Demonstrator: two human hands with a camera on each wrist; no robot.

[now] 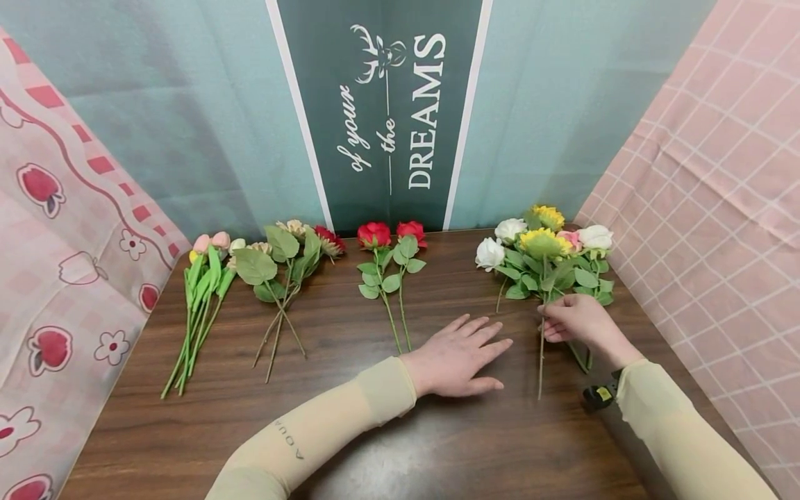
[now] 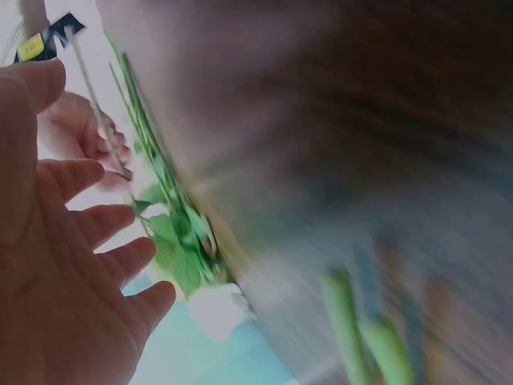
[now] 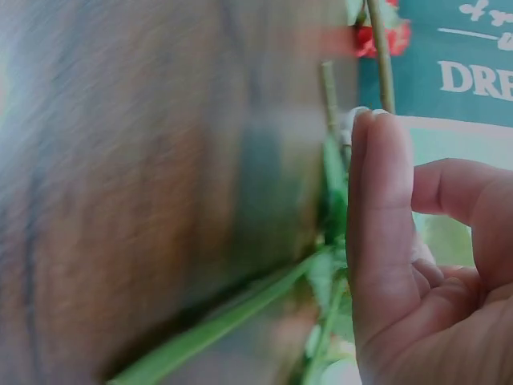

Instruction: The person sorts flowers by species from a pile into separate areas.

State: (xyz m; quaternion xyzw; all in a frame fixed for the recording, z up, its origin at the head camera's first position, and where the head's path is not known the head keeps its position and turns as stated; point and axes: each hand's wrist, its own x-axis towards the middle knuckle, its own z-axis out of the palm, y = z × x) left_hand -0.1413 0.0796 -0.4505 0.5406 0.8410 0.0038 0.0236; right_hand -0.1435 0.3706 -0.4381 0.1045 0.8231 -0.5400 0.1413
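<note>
At the right of the head view my right hand [image 1: 578, 321] pinches the thin stem of a yellow sunflower [image 1: 545, 244] between thumb and fingers. The bloom points toward the back curtain and overlaps a bunch with white roses [image 1: 489, 254], another sunflower [image 1: 546, 218], a pink flower [image 1: 571, 239] and a white flower [image 1: 596, 237]. In the right wrist view the stem [image 3: 381, 56] rises past the fingertips. My left hand [image 1: 459, 357] is palm down with spread fingers, holding nothing, just right of the red rose stems [image 1: 392, 321].
Two red roses [image 1: 373, 235] lie at the middle back. Left of them are leafy stems with beige and dark red blooms [image 1: 329, 241], then pink, yellow and white tulips [image 1: 220, 241]. Curtains border the wooden table [image 1: 400, 444] at the back and both sides.
</note>
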